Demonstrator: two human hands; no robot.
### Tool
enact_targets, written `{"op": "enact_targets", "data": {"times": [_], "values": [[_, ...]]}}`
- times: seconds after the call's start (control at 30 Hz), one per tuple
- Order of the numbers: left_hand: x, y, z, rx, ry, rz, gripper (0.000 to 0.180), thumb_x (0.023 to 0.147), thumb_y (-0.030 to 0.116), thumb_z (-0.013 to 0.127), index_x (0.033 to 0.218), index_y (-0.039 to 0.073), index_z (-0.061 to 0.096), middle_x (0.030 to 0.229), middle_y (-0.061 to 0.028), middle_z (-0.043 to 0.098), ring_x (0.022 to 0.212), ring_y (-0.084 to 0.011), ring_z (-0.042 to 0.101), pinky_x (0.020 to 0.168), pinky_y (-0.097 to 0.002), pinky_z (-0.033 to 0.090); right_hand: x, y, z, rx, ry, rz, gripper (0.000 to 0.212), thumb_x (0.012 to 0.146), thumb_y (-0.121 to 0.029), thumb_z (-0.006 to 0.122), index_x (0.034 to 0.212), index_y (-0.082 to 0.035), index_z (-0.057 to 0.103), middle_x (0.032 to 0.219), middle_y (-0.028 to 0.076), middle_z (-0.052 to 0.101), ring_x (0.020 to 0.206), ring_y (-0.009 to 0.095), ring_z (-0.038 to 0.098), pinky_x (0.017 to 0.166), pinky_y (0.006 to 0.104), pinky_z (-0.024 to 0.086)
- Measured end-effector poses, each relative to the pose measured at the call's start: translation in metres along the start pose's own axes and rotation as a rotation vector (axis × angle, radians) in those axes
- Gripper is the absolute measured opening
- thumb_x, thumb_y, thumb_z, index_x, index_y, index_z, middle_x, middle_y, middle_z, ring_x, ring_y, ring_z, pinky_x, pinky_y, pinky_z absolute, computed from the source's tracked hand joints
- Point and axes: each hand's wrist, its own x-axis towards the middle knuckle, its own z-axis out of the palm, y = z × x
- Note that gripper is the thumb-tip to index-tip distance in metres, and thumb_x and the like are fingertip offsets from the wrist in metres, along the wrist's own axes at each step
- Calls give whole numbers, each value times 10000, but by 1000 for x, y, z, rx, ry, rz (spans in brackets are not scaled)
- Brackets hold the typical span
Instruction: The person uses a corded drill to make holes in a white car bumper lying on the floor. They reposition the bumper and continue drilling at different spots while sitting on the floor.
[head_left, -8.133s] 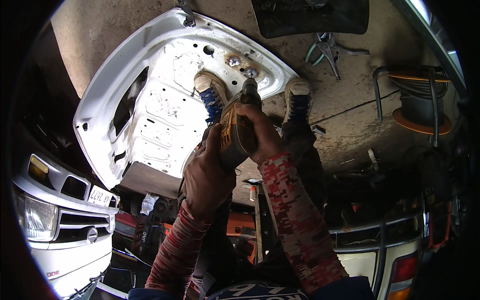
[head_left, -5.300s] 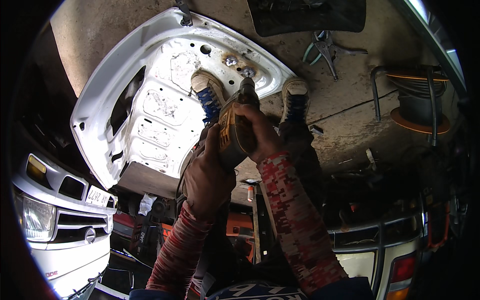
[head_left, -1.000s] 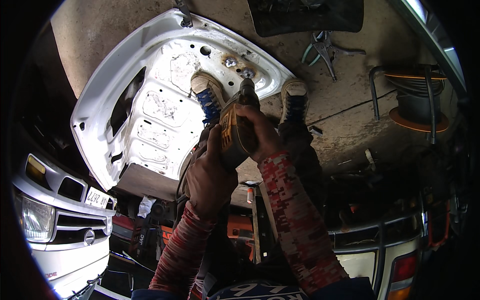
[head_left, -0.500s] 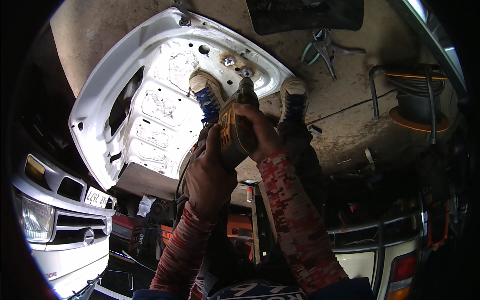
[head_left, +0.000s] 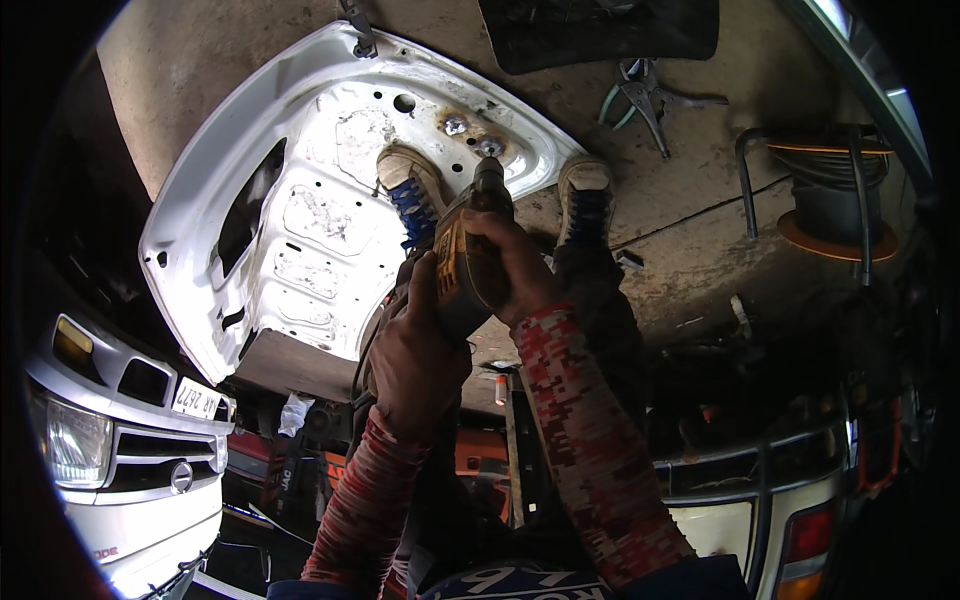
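Note:
Both my hands are closed around a yellow and black power drill [head_left: 460, 265], its chuck pointing away from me. My left hand [head_left: 415, 350] grips the rear of the drill. On its right side, my right hand [head_left: 515, 260] wraps round the body. The chuck's tip is at a scraped, rust-browned spot on a white car body panel [head_left: 205, 155] lying on the floor; whether a bit touches the metal I cannot make out. A similar bare metal spot shows just left of it. My left shoe [head_left: 410, 185] rests on the panel.
A dark clamp-like piece [head_left: 360, 35] sits on the panel's far edge. Locking pliers [head_left: 648, 108] lie near a black sheet [head_left: 600, 35]. A cable reel [head_left: 835, 210] stands at right. A white vehicle front [head_left: 150, 520] is at left, a car's tail light [head_left: 807, 535] at lower right.
The view has shifted very slightly. My hands keep the same hold, and the drill stays at the same spot on the panel.

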Motion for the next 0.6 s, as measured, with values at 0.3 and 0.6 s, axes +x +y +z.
{"op": "enact_targets", "data": {"times": [0.3,0.6], "values": [[-2,-3,2,5,-10,-4,823,897,219,849,1619,71,484,1087,-275,803,973,-487,795,821,-536,649,4,-1,-4,-26,-40,27,259,1013,-212,741,1191,-27,701,1023,78,785,851,184,786,810,329,673],[-3,6,-1,-73,-92,-122,843,826,-31,700,1627,81,463,1215,-303,749,1106,-515,746,946,-575,602,3,-2,-4,-19,-52,25,261,1011,-223,747,1183,-31,703,1020,74,781,856,182,780,803,324,667]]}}
